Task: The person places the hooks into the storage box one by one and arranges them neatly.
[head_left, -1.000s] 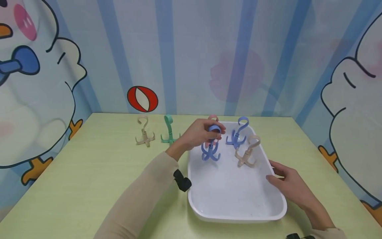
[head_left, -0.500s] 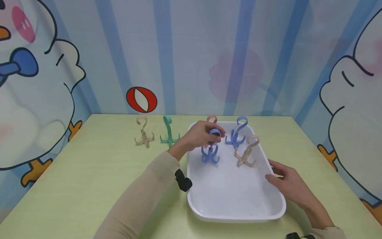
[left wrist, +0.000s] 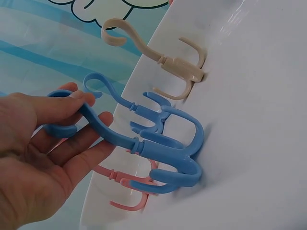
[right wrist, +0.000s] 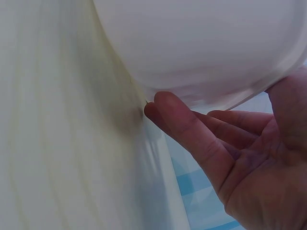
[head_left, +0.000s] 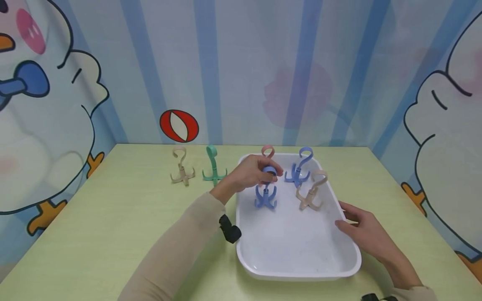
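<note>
Left hand (head_left: 252,170) pinches blue hook (left wrist: 168,155) by its curved top; right hand (head_left: 363,230) loosely holds white tray (head_left: 293,238) edge. Hook: probably light, stiff, slick; best gripped there.

blue hook (head_left: 265,200), white tray (head_left: 293,246), blue-striped backdrop (head_left: 208,83)

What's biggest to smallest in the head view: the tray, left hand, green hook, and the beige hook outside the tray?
Tray
Left hand
Green hook, outside beige hook: too alike to rank
</note>
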Action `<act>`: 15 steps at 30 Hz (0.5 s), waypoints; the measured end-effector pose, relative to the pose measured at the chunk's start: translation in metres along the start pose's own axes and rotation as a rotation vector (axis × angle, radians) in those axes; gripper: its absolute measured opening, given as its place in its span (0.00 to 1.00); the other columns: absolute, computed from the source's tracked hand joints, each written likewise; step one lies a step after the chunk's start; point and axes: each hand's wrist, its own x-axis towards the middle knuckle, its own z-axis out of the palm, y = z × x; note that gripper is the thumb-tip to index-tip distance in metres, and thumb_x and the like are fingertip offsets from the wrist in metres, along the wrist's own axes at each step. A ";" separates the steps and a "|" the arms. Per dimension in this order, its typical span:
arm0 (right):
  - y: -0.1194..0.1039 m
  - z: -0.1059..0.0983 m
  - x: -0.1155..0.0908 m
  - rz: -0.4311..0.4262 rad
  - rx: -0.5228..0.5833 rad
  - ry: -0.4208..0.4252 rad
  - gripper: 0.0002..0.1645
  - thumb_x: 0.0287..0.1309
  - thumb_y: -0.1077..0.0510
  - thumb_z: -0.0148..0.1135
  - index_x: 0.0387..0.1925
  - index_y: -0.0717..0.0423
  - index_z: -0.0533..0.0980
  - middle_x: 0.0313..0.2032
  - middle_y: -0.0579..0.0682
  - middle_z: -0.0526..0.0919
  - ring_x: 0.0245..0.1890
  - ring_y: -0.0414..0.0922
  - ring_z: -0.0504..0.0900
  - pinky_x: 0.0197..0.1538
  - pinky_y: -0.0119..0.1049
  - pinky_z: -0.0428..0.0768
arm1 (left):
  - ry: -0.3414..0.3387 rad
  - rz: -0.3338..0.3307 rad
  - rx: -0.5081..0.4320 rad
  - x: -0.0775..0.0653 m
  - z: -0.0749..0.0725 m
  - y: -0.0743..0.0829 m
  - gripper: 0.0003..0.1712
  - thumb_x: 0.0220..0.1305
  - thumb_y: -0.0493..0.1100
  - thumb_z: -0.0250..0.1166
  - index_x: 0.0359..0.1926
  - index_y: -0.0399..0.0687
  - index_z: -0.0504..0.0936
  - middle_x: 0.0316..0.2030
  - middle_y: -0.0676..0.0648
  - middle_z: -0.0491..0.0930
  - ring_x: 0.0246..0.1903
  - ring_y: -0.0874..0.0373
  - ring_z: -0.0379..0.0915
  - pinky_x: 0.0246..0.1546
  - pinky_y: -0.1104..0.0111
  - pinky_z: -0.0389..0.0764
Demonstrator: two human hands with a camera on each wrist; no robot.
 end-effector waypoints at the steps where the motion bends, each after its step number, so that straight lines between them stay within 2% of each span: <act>1: 0.000 0.000 0.000 0.001 -0.001 0.001 0.41 0.74 0.56 0.61 0.80 0.66 0.58 0.66 0.74 0.76 0.53 0.57 0.88 0.44 0.41 0.91 | 0.001 0.002 0.001 0.000 0.000 0.000 0.12 0.69 0.31 0.70 0.51 0.40 0.89 0.48 0.40 0.89 0.34 0.59 0.78 0.37 0.65 0.82; 7: 0.000 0.000 0.000 -0.005 0.008 -0.002 0.41 0.74 0.56 0.61 0.80 0.66 0.58 0.66 0.74 0.76 0.53 0.58 0.88 0.45 0.42 0.91 | 0.005 -0.005 0.005 0.000 0.000 -0.001 0.12 0.68 0.31 0.70 0.51 0.41 0.89 0.48 0.42 0.89 0.35 0.57 0.79 0.39 0.61 0.83; 13: 0.001 0.001 0.000 -0.016 0.010 -0.001 0.41 0.73 0.56 0.62 0.80 0.66 0.59 0.65 0.74 0.77 0.52 0.56 0.88 0.43 0.40 0.91 | -0.017 -0.024 -0.002 -0.001 0.000 0.000 0.16 0.69 0.30 0.69 0.57 0.40 0.87 0.54 0.40 0.88 0.41 0.53 0.84 0.35 0.72 0.82; 15: 0.001 0.000 0.000 -0.015 0.009 -0.001 0.41 0.73 0.57 0.62 0.80 0.66 0.59 0.65 0.74 0.77 0.52 0.56 0.88 0.43 0.40 0.91 | -0.021 -0.032 -0.008 -0.002 0.000 0.000 0.18 0.69 0.30 0.69 0.59 0.38 0.86 0.54 0.40 0.88 0.42 0.53 0.85 0.37 0.71 0.84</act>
